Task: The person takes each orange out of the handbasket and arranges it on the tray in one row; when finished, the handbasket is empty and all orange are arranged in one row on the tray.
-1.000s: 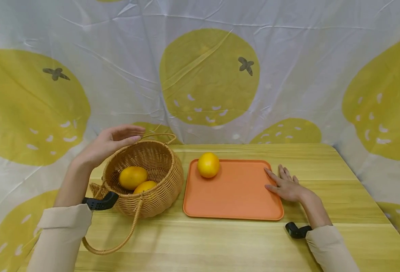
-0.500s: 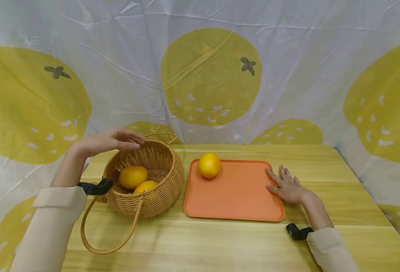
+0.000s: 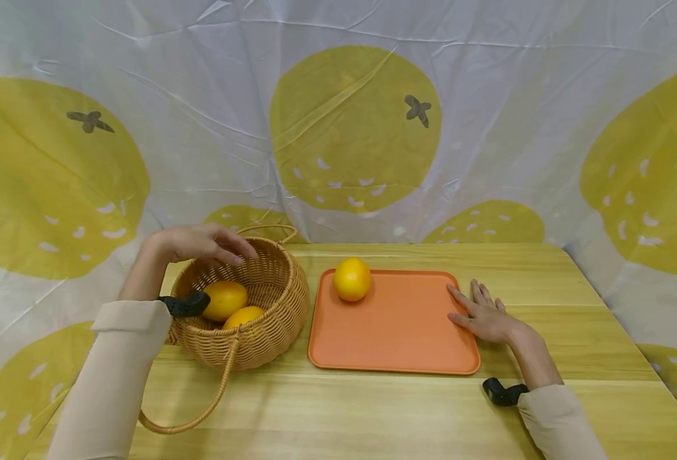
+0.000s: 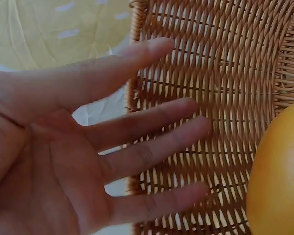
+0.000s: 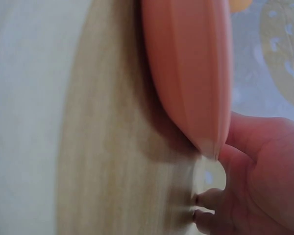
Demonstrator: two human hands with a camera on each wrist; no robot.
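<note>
Woven wicker forms the basket (image 3: 246, 306), which stands at the left of the wooden worktop (image 3: 373, 409), its loose handle drooping toward the near edge. Two oranges lie in it: the far orange (image 3: 226, 299) and the near orange (image 3: 245, 315), touching each other against the near wall. The left hand (image 3: 200, 244) hovers just above the basket's far-left rim with its fingers (image 4: 152, 115) spread and straight, gripping nothing; the left wrist view shows the palm facing the basket's inner weave with an orange's curve (image 4: 279, 176) at the right edge. The right hand (image 3: 485, 314) lies flat and relaxed, fingertips resting on the right rim of the orange tray (image 3: 396, 332), which sits just to the right of the basket. A third orange (image 3: 352, 278) sits in the tray's far-left corner.

To take a fruit cleanly, the left hand would best come down from above onto the far orange, the one closer to it, curling fingers and thumb around its widest part rather than pinching the top. The basket looks light and may tilt or slide, so a straight lift clear of the rim seems wise. The flat right hand looks well placed to steady the tray.
</note>
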